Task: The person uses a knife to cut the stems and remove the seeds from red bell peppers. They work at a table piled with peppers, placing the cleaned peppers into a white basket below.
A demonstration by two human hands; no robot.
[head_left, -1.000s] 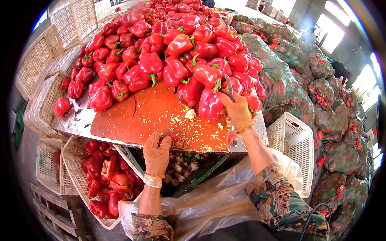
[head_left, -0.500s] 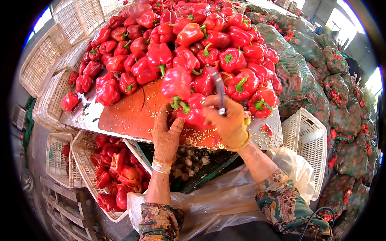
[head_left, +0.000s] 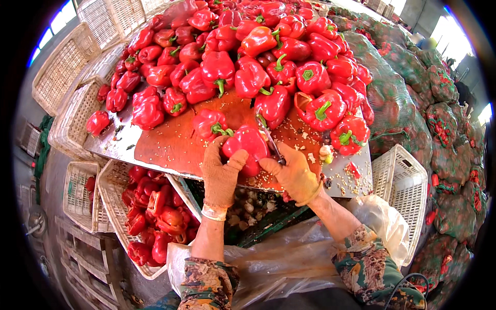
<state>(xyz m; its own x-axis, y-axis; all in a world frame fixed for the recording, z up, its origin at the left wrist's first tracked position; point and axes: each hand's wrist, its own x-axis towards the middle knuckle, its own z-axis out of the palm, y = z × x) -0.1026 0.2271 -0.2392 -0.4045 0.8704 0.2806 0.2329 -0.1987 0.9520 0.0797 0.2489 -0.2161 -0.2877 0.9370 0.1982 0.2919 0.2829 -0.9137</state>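
Observation:
My left hand (head_left: 221, 173), in an orange-brown work glove, is closed around the left side of a red bell pepper (head_left: 249, 150) above the board's near edge. In my gloved right hand (head_left: 295, 174) is a small knife (head_left: 273, 143), its narrow blade pointing up and away along the pepper's right side. Whether the blade has entered the flesh I cannot tell. The right thumb rests at the pepper's lower right. Just beyond my left fingers, another bell pepper (head_left: 207, 123) lies on the orange-red cutting board (head_left: 170, 147), stem toward me.
A large heap of red peppers (head_left: 217, 67) covers the far table. Seeds and a pale core (head_left: 326, 153) lie at the right. Below left, a white crate (head_left: 111, 199) holds cut peppers. Another white crate (head_left: 400, 181) stands right, before stacked mesh sacks (head_left: 385, 93).
My right hand has come down and the knife has moved from above to beside the held pepper. The blurred pepper above my left hand now rests farther left on the board.

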